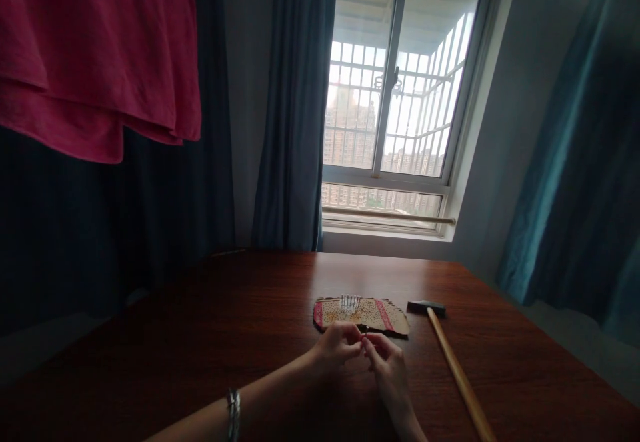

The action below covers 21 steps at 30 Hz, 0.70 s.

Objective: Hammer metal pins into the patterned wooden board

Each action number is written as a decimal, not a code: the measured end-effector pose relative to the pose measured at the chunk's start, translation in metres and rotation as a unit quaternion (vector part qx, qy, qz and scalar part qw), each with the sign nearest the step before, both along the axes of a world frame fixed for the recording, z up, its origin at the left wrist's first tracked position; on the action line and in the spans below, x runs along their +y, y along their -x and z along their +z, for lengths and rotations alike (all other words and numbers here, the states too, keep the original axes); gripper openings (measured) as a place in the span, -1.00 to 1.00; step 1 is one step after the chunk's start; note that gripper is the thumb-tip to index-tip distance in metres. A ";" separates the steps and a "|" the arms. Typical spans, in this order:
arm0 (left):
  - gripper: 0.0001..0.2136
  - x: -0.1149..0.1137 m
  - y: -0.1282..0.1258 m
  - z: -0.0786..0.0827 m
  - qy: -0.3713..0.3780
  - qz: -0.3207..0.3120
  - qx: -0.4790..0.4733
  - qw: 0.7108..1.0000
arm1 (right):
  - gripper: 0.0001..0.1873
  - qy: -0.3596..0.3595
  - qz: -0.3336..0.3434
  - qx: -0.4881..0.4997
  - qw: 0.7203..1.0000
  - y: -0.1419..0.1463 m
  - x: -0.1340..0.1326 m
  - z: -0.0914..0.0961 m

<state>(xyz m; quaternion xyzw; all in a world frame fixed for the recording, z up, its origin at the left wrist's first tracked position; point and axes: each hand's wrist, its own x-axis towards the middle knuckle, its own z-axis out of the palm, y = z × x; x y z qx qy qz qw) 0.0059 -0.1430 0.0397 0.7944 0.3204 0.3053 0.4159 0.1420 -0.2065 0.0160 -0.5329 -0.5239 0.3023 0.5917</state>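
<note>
My left hand (338, 345) and my right hand (388, 361) meet at their fingertips just in front of a flat cardboard piece (370, 315). Both are closed in a pinch around something too small to make out. The cardboard is tan with red bands and many small holes or dots. Several thin nails (351, 302) stand upright in a row near its far edge. To the right lies a hammer (455, 362) with a dark metal head and a long wooden handle, touched by neither hand.
The brown wooden table (240, 322) reaches toward a barred window (390, 129). Dark blue curtains (295, 109) hang beside the window and at the right. A pink cloth (100, 55) hangs at the upper left, above the table's level.
</note>
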 end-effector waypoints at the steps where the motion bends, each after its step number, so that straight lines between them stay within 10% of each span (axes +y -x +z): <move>1: -0.80 0.000 -0.001 0.002 -0.007 0.006 -0.001 1.000 | -0.66 -0.009 0.008 -0.010 1.000 -0.003 0.006 0.001; 12: -0.79 0.074 -0.012 0.013 -0.065 0.154 -0.089 0.982 | -0.66 -0.049 -0.009 -0.105 0.993 -0.052 0.120 -0.001; 21: -0.81 0.151 -0.020 -0.011 0.277 0.155 -0.235 0.919 | -0.72 -0.056 -0.012 -0.159 0.986 -0.051 0.134 -0.019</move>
